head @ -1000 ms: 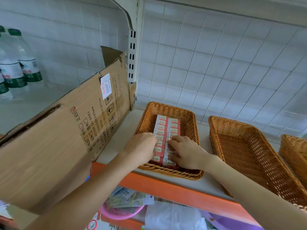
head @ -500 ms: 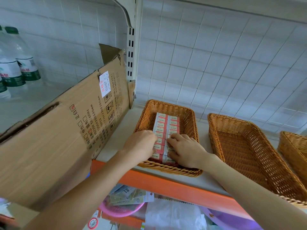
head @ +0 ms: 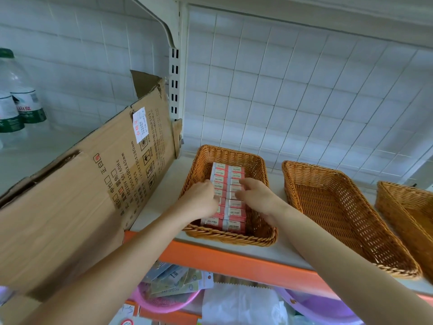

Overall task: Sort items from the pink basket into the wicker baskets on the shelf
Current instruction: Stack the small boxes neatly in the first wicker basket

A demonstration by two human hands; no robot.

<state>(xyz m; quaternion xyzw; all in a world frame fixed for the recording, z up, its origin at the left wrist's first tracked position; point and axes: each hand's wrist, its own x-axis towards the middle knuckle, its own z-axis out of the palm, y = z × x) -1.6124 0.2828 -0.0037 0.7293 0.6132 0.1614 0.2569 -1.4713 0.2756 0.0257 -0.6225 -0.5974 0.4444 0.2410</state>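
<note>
- Head view: left hand (head: pixel 201 195) and right hand (head: pixel 254 195) have shifted toward 12 o'clock over the 2B boxes (head: pixel 234 216), fingers bent onto them, grip unclear.
- Boxes fill left wicker basket (head: pixel 229 238); pink basket (head: pixel 164 303), 6 o'clock, likely next.

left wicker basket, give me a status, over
Left hand and right hand both on the red-and-white boxes, grip unclear. Boxes in two rows inside left wicker basket. Middle wicker basket empty, nothing in the way.
</note>
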